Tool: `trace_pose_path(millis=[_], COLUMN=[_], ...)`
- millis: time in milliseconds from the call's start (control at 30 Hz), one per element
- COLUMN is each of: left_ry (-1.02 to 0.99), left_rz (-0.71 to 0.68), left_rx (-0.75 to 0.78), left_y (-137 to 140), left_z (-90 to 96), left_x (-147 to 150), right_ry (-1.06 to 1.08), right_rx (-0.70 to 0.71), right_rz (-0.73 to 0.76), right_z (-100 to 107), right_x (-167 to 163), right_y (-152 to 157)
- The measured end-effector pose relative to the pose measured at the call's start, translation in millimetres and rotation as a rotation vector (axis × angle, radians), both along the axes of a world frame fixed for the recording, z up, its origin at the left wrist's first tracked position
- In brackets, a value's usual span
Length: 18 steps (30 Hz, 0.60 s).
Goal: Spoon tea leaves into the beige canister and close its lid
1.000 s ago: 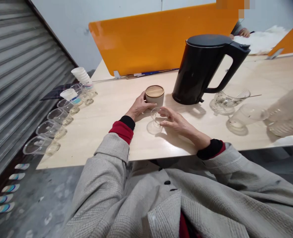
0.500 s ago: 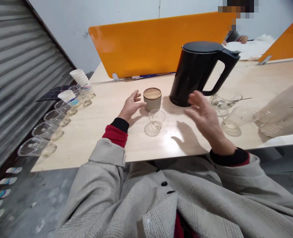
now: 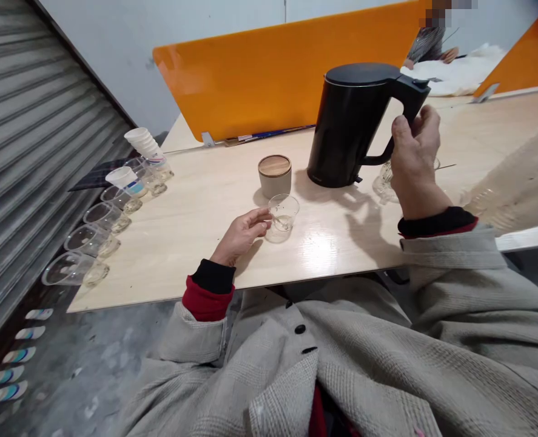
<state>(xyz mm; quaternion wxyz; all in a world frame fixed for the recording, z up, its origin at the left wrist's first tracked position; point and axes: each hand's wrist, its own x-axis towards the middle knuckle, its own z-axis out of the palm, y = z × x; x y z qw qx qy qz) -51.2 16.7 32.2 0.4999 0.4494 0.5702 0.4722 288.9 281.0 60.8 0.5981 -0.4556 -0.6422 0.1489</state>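
Note:
My left hand point(image 3: 244, 235) is at the left side of a clear plastic cup point(image 3: 284, 215), its fingers stretched out and their tips touching or almost touching the wall. A few dark bits, perhaps tea leaves, lie in the cup. Just behind stands a grey canister point(image 3: 275, 184) with a wooden lid. My right hand point(image 3: 415, 164) is curled around the handle of a tall black electric kettle point(image 3: 344, 130), which stands upright on the table with its lid down. The hand partly covers a patterned glass bowl point(image 3: 384, 182) behind it.
On the left table edge stands a row of clear cups point(image 3: 87, 240), with a stack of white paper cups point(image 3: 144, 142) at its far end. An orange divider point(image 3: 273, 73) crosses the back. A plastic bag point(image 3: 518, 182) lies at right. Another person's hand point(image 3: 449, 56) shows beyond the divider.
My left hand has moved from beside the canister down to the clear cup. My right hand has gone right and up, from in front of the kettle to its handle.

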Motion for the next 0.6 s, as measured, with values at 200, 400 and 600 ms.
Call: trace_pose_path(millis=[200, 400, 600], left_ry=[-0.009, 0.037, 0.151], left_rz=[-0.039, 0.078, 0.248], left_rx=[0.023, 0.062, 0.284], left_y=[-8, -13, -53], left_z=[0.5, -0.1, -3.1], left_x=[-2, 1, 26], right_ry=[0.362, 0.434, 0.433], right_rx=[-0.192, -0.266, -0.190], right_rz=[-0.055, 0.032, 0.079], right_z=[37, 51, 47], right_x=[-36, -40, -45], right_y=[-22, -38, -53])
